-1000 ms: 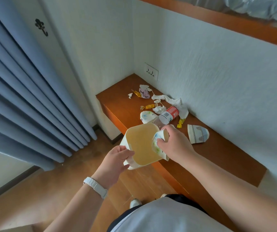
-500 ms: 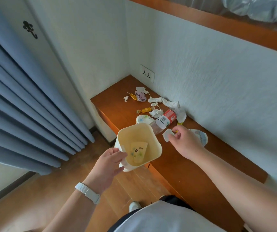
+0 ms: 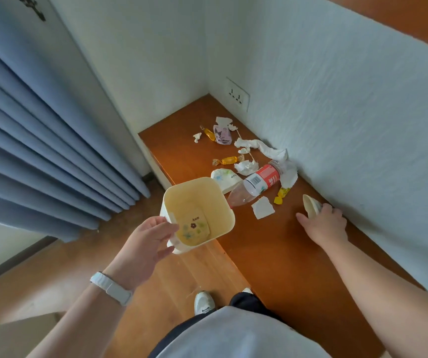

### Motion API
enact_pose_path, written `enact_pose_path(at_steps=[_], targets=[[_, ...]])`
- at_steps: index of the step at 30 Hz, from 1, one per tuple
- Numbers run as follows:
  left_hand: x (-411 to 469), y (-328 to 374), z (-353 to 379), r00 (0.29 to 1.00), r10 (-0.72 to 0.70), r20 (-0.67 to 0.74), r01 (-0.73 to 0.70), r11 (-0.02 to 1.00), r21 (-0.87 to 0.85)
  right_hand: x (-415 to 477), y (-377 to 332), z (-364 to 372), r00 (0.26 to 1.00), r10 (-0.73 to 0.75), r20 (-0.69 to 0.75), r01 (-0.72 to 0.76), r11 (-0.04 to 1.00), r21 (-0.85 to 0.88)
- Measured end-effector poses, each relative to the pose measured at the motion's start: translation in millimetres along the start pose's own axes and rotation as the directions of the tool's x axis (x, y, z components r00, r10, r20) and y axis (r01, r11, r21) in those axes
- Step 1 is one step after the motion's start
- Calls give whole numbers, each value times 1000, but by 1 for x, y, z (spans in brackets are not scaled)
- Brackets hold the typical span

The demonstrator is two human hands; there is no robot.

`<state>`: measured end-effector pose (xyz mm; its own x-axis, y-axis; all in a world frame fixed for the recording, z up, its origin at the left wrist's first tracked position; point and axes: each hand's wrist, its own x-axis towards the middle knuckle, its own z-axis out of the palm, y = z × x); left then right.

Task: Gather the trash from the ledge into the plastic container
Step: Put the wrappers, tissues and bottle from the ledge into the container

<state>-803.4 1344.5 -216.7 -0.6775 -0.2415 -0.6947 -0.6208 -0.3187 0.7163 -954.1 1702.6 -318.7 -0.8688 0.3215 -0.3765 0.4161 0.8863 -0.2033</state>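
Note:
My left hand [image 3: 143, 244] grips the rim of the cream plastic container [image 3: 215, 200], held just off the front edge of the wooden ledge [image 3: 272, 244]. A flattened flowered paper cup [image 3: 193, 226] lies inside it. My right hand [image 3: 324, 224] rests on the ledge by the wall, its fingers closed around a crushed white paper cup [image 3: 310, 205]. Beyond lie a plastic bottle with a red label [image 3: 259, 182], a white paper scrap [image 3: 262, 208], a yellow wrapper [image 3: 281, 196], another crushed cup [image 3: 224, 177], tissues [image 3: 267, 149], a golden candy [image 3: 227, 160] and a purple wrapper [image 3: 223, 135].
White walls close the ledge at the back and right, with a socket [image 3: 237, 95] on the right wall near the corner. Blue curtains [image 3: 39, 138] hang at the left. My shoes [image 3: 202, 303] stand on the wooden floor beside the ledge.
The flowered cup dropped from my right hand into the container. That hand then moved right to the crushed cup by the wall, and the paper scrap it held lies on the ledge.

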Motion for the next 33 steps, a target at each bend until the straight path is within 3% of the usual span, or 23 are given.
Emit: enact_pose_path(at_steps=[5, 14, 20, 26, 30, 33], targets=[[9, 2, 7, 999, -6, -35, 5, 1000, -16, 10, 0, -2, 995, -95, 17, 95, 995, 8], [14, 6, 9, 1000, -1, -7, 1, 1000, 0, -4, -5, -15, 980, -170, -103, 180, 980, 90], [11, 8, 1, 999, 20, 28, -20, 1000, -4, -41, -46, -33, 964, -247, -100, 265, 920, 287], [8, 9, -9, 999, 29, 30, -30, 999, 11, -107, -113, -59, 866, -494, -76, 471, 755, 456], [5, 8, -15, 999, 37, 31, -37, 999, 18, -144, -151, -58, 760, -649, -13, 578, 667, 471], [1, 8, -17, 998, 42, 49, -42, 999, -1, -160, -168, -46, 690, -717, 103, 632, 666, 396]])
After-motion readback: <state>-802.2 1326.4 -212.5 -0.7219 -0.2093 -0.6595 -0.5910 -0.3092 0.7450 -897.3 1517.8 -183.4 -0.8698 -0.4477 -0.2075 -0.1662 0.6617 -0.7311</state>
